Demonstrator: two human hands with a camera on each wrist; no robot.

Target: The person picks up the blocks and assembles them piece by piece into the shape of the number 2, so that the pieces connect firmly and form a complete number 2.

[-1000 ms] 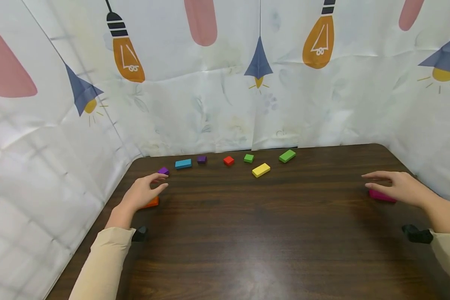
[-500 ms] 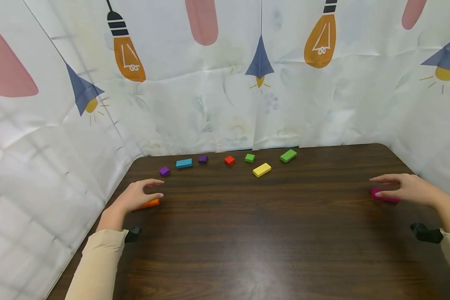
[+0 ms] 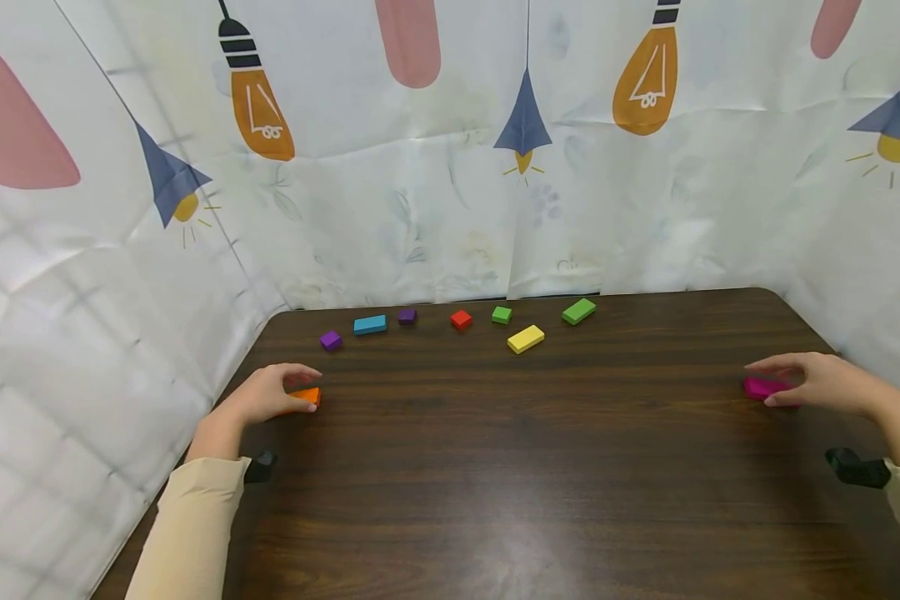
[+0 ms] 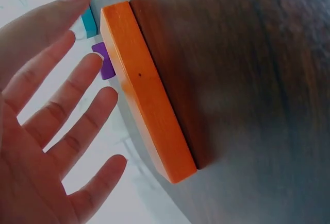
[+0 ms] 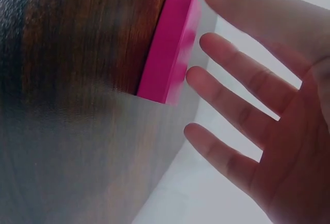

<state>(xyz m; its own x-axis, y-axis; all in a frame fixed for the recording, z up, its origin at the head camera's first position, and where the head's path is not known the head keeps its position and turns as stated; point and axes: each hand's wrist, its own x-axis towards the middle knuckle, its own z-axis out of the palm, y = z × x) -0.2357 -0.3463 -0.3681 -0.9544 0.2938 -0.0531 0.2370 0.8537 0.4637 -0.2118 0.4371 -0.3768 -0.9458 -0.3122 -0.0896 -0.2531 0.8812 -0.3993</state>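
My left hand (image 3: pixel 266 395) hovers over an orange block (image 4: pixel 149 95) at the table's left side, thumb and fingers spread apart. In the left wrist view the long block lies flat, with a gap between it and the fingertips. On the far right, my right hand (image 3: pixel 825 382) is above a magenta block (image 5: pixel 167 46), its thumb apart from the fingers. The right wrist view has that block lying on the wood just beyond the fingertips. Both blocks are partly hidden by the hands in the head view.
Along the back of the dark wooden table (image 3: pixel 510 483) lie a purple block (image 3: pixel 331 340), a blue block (image 3: pixel 370 325), a dark purple block (image 3: pixel 407 317), a red block (image 3: pixel 461 320), two green blocks (image 3: pixel 578 312) and a yellow block (image 3: pixel 526 339). A printed curtain (image 3: pixel 450 208) hangs behind.
My left hand has shifted left and down, uncovering the purple block and coming over the orange one. The right hand has moved slightly right and down over the magenta block. The blocks stay put.
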